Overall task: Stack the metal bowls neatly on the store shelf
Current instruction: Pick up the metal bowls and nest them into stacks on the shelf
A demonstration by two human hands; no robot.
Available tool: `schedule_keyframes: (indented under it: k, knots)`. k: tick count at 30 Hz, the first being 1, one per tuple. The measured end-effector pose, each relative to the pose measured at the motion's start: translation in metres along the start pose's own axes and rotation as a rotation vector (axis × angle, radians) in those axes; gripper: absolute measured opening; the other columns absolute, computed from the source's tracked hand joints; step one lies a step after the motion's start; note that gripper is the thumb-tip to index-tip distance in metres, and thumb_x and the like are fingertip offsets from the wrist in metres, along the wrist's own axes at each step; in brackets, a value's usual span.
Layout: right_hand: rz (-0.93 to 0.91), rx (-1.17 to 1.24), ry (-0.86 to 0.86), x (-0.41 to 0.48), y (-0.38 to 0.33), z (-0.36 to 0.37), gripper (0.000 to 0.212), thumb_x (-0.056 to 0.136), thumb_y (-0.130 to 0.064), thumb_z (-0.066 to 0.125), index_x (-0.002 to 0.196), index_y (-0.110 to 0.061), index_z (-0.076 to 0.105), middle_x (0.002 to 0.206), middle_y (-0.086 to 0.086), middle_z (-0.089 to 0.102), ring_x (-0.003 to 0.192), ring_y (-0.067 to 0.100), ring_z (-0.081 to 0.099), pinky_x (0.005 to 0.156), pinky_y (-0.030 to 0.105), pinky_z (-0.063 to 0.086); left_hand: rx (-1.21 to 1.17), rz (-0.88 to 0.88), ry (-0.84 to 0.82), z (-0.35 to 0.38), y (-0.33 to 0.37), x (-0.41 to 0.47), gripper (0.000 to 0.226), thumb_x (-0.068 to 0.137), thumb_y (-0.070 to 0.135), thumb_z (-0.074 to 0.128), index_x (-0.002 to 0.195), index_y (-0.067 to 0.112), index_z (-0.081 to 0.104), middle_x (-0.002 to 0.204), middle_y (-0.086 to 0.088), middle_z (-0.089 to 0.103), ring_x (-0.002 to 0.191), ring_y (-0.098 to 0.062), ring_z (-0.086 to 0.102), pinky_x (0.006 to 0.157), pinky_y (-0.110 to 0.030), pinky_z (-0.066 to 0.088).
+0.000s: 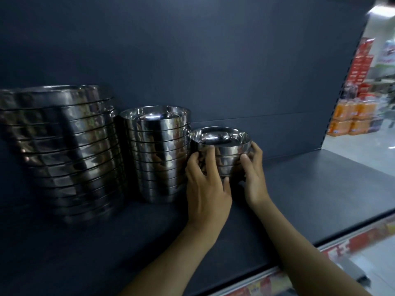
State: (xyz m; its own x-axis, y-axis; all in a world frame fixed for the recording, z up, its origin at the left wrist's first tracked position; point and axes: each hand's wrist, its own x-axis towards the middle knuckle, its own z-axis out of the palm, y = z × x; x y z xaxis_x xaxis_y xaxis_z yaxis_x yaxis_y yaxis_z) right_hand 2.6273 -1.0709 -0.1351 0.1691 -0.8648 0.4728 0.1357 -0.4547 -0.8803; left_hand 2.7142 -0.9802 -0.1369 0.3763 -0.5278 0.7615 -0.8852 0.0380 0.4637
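Note:
Three stacks of shiny metal bowls stand on the dark shelf (310, 189) against its back panel. The tall wide stack (64, 150) is at the left, a narrower tall stack (156, 152) stands in the middle, and a short stack of small bowls (224, 150) sits at the right, touching the middle one. My left hand (205, 189) grips the short stack's left and front side with curled fingers. My right hand (254, 176) wraps around its right side. The hands hide the lower bowls of the short stack.
The shelf's front edge (320, 251) carries a red and white price strip. The shelf surface runs on to the right of the short stack. Past the shelf's right end, an aisle with orange packaged goods (350, 118) and red boxes (361, 67) shows.

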Motion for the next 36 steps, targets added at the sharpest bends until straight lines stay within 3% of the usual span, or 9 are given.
schedule_keyframes:
  k: [9, 12, 15, 19, 22, 25, 27, 32, 36]
  knots:
    - [-0.023, -0.081, 0.031, 0.001, 0.000, -0.003, 0.052, 0.084, -0.057, 0.050, 0.135, -0.049, 0.043, 0.139, 0.003, 0.050, 0.126, 0.025, 0.052, 0.109, 0.057, 0.040, -0.049, -0.006, -0.056, -0.014, 0.006, 0.003, 0.079, 0.083, 0.021, 0.071, 0.147, 0.021, 0.026, 0.140, -0.009, 0.032, 0.125, -0.025, 0.047, 0.095, -0.040, 0.054]
    - [-0.129, -0.139, 0.200, -0.004, -0.017, -0.002, 0.051, 0.088, -0.040, 0.051, 0.136, -0.026, 0.045, 0.135, 0.006, 0.048, 0.121, 0.014, 0.051, 0.108, 0.048, 0.041, -0.097, 0.114, -0.053, -0.057, -0.005, 0.005, 0.069, 0.085, 0.021, 0.069, 0.145, 0.023, 0.034, 0.134, -0.003, 0.038, 0.117, -0.016, 0.050, 0.092, -0.032, 0.054]
    - [-0.315, -0.079, 0.465, -0.017, -0.049, 0.016, 0.035, 0.087, -0.011, 0.049, 0.121, -0.019, 0.048, 0.122, 0.006, 0.048, 0.108, 0.014, 0.052, 0.095, 0.042, 0.047, -0.050, 0.176, 0.023, -0.103, -0.035, 0.001, 0.065, 0.085, 0.018, 0.070, 0.141, 0.023, 0.037, 0.132, -0.003, 0.039, 0.115, -0.016, 0.052, 0.092, -0.029, 0.053]
    - [-0.479, -0.175, 0.223, -0.052, -0.085, 0.081, 0.040, 0.086, -0.010, 0.053, 0.125, -0.017, 0.046, 0.119, 0.006, 0.048, 0.106, 0.016, 0.055, 0.089, 0.029, 0.049, 0.081, 0.115, 0.068, -0.121, -0.071, -0.006, 0.065, 0.086, 0.016, 0.069, 0.144, 0.015, 0.038, 0.134, -0.011, 0.041, 0.118, -0.024, 0.053, 0.094, -0.037, 0.053]
    - [-0.417, -0.361, 0.081, -0.069, -0.071, 0.104, 0.052, 0.087, -0.015, 0.062, 0.135, -0.019, 0.042, 0.127, -0.001, 0.041, 0.111, -0.006, 0.044, 0.092, 0.010, 0.038, 0.116, 0.064, 0.003, -0.117, -0.082, -0.014, 0.073, 0.086, 0.013, 0.070, 0.149, 0.016, 0.034, 0.137, -0.012, 0.038, 0.124, -0.025, 0.050, 0.096, -0.036, 0.054]
    - [-0.273, -0.476, -0.083, -0.077, -0.047, 0.100, 0.071, 0.085, -0.015, 0.066, 0.147, -0.026, 0.031, 0.136, -0.001, 0.034, 0.120, 0.007, 0.043, 0.097, 0.020, 0.041, 0.085, 0.027, -0.014, -0.115, -0.088, -0.015, 0.075, 0.086, 0.007, 0.068, 0.151, 0.016, 0.031, 0.137, -0.013, 0.037, 0.122, -0.022, 0.050, 0.091, -0.024, 0.050]
    - [-0.238, -0.479, -0.160, -0.078, -0.039, 0.098, 0.080, 0.085, -0.014, 0.069, 0.151, -0.025, 0.025, 0.139, 0.001, 0.034, 0.128, 0.012, 0.041, 0.106, 0.025, 0.038, 0.067, 0.038, 0.001, -0.114, -0.088, -0.016, 0.074, 0.085, 0.004, 0.067, 0.150, 0.014, 0.032, 0.135, -0.013, 0.039, 0.121, -0.023, 0.050, 0.094, -0.026, 0.050]
    - [-0.303, -0.503, -0.144, -0.077, -0.031, 0.100, 0.086, 0.083, -0.019, 0.074, 0.153, -0.022, 0.024, 0.133, -0.002, 0.035, 0.126, 0.006, 0.036, 0.108, 0.017, 0.030, 0.096, 0.030, -0.049, -0.113, -0.084, -0.019, 0.078, 0.084, 0.006, 0.068, 0.152, 0.012, 0.029, 0.138, -0.010, 0.041, 0.126, -0.024, 0.049, 0.095, -0.022, 0.041]
    - [-0.318, -0.533, -0.148, -0.074, -0.030, 0.098, 0.086, 0.083, -0.021, 0.076, 0.152, -0.024, 0.024, 0.132, -0.003, 0.034, 0.124, 0.005, 0.037, 0.103, 0.014, 0.030, 0.084, 0.014, -0.133, -0.135, -0.078, -0.013, 0.069, 0.090, 0.019, 0.063, 0.151, 0.021, 0.031, 0.138, 0.001, 0.040, 0.120, -0.014, 0.051, 0.085, -0.024, 0.050]
